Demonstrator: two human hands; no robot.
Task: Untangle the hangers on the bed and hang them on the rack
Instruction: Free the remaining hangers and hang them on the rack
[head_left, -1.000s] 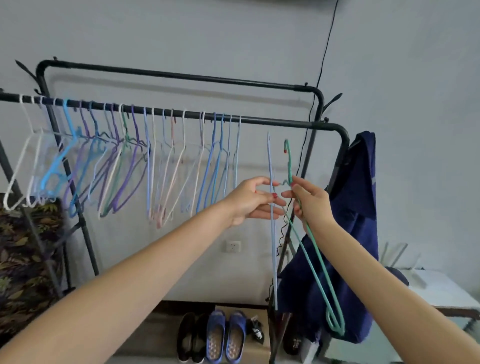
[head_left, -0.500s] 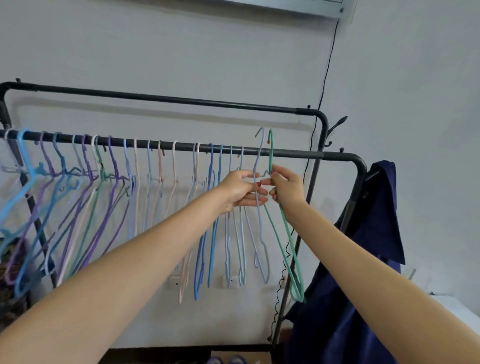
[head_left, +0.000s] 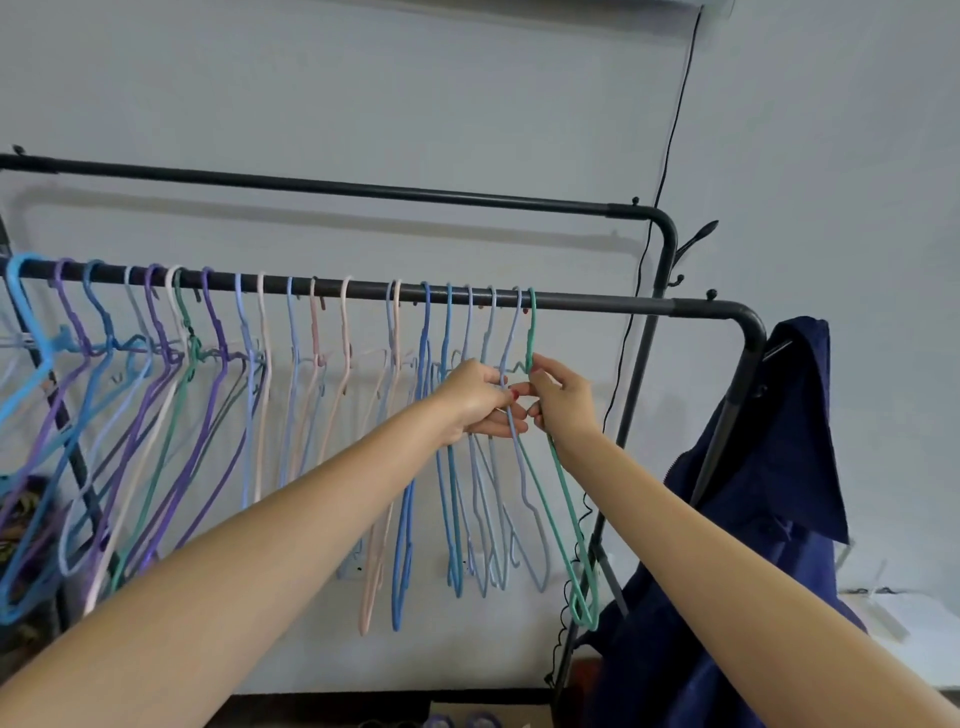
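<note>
I can't see the bed at all, and the rack's (head_left: 597, 303) left end and feet run out of view. My left hand (head_left: 480, 400) partly covers the pale blue hanger (head_left: 519, 452) it pinches just below the neck, and the fingers overlap the neighbouring hangers, so the exact grip is hard to read. My right hand (head_left: 563, 402) is curled round the green hanger (head_left: 563, 499) near its neck. Both hooks sit over the near rail, at the right end of the row of hangers (head_left: 291, 374). To the right, a dark blue garment (head_left: 769, 467) drapes over the rack's corner and hides the post behind it. A black cable (head_left: 670, 135) runs down the far wall.
</note>
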